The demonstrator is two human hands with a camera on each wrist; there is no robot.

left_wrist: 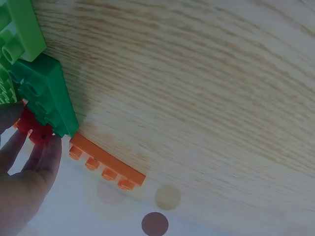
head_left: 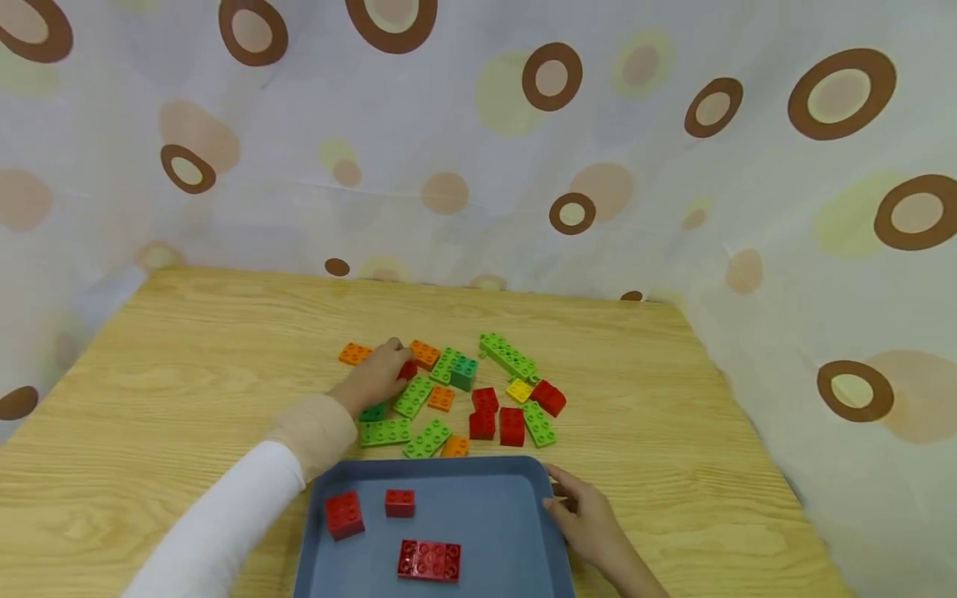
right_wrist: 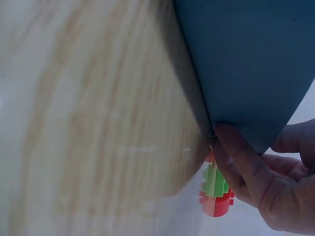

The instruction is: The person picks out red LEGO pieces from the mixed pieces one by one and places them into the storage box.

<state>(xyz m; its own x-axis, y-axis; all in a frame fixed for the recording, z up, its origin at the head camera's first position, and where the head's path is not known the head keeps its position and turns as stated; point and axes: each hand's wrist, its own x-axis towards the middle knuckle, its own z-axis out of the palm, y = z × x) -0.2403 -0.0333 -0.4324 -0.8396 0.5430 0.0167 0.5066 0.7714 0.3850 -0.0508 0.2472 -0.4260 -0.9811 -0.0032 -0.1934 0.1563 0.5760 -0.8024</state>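
My left hand point(head_left: 381, 374) reaches into a loose group of building bricks and pinches a red brick point(head_left: 407, 370) between thumb and fingers. In the left wrist view that red brick point(left_wrist: 42, 135) is partly hidden by a dark green brick point(left_wrist: 51, 98); an orange brick point(left_wrist: 106, 164) lies beside it. With my right hand point(head_left: 591, 519) I grip the right rim of a blue-grey tray point(head_left: 486, 507) near its far corner, fingers outside and under, as the right wrist view shows. Inside the tray sit a red block point(head_left: 344, 515), a small red brick point(head_left: 399, 503) and a longer red brick point(head_left: 429, 561).
Light green bricks point(head_left: 385, 433), orange bricks point(head_left: 441, 399), a yellow brick point(head_left: 519, 390), a teal brick point(head_left: 463, 373) and several red bricks point(head_left: 512, 427) lie beyond the tray on the wooden table point(head_left: 673, 448). A patterned cloth point(head_left: 449, 124) hangs behind the table.
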